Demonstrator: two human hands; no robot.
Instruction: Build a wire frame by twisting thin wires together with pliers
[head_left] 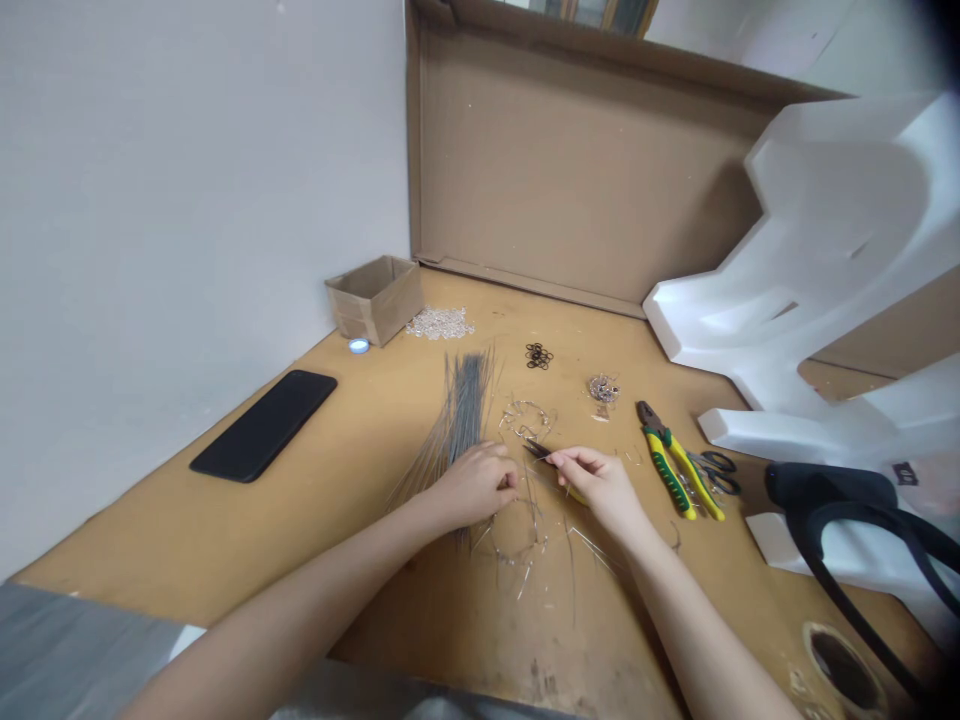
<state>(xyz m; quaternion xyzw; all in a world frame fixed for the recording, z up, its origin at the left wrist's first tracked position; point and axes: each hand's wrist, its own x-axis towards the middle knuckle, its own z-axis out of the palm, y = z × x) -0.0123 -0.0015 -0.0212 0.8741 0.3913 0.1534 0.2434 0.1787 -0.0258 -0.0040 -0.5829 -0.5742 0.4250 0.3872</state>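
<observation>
My left hand [480, 485] rests at the near end of a bundle of thin grey wires [466, 400], its fingers curled together; what they hold, if anything, is too small to make out. Just to the right, my right hand [600, 485] is closed in a pinch, with a thin wire seeming to come from the fingertips. Under it are small pliers with a dark nose [536, 449] and a yellow handle, partly hidden by the hand. Bent wire pieces [526, 420] lie beyond the hands, and more loose wire pieces [517, 540] are scattered in front of them.
Black rings [538, 356], a small wire heap [603, 388] and clear small pieces [441, 322] lie farther back. Yellow-green pliers [679, 465] and scissors [718, 470] are right. A phone [264, 425] and cardboard box [379, 300] are left; white foam [840, 220] stands right.
</observation>
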